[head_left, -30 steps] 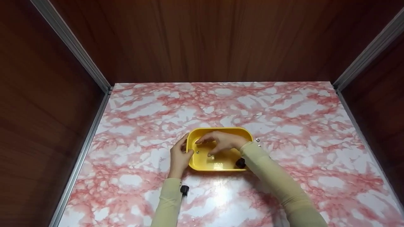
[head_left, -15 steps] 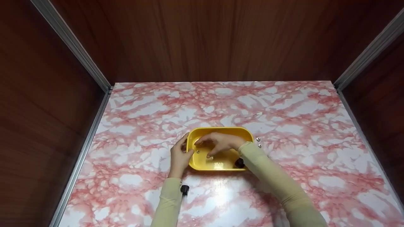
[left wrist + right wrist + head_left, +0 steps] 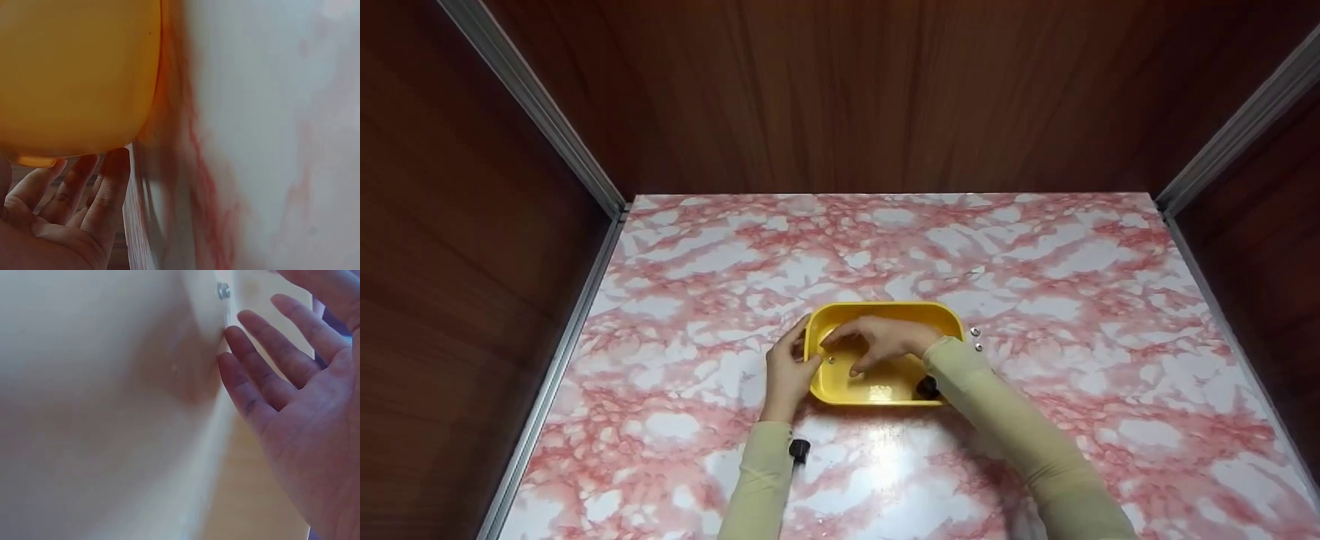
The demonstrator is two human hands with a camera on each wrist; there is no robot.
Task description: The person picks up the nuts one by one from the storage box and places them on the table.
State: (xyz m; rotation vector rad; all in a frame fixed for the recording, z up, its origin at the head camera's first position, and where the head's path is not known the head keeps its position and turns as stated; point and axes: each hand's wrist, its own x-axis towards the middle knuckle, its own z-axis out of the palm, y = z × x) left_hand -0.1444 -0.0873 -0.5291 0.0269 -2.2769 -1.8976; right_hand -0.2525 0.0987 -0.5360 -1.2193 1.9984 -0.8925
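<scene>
A yellow plastic tray (image 3: 885, 403) stands on the table in the head view. My left hand (image 3: 789, 379) holds its left end, thumb over the rim and fingers against the outside; the left wrist view shows those fingers (image 3: 107, 208) touching the tray's wall (image 3: 79, 84). Inside the tray, my right hand (image 3: 885, 339) reaches in from the right, fingers spread and pointing left, with nothing visible in its grasp. A small metal nut-like piece (image 3: 831, 361) lies on the tray floor near its left end. The right wrist view has this shiny piece (image 3: 223, 291) just beyond the fingertips (image 3: 232, 331).
Two small shiny metal pieces lie beside the tray's right end, a farther one (image 3: 975, 331) and a nearer one (image 3: 979, 346). A marbled red-and-white tabletop (image 3: 697, 315) surrounds the tray. Brown wood-grain panels (image 3: 840, 97) wall the back and both sides.
My right hand has shifted slightly left inside the tray, and its sleeve covers less of the nearer metal piece outside. My left hand keeps the same hold on the tray.
</scene>
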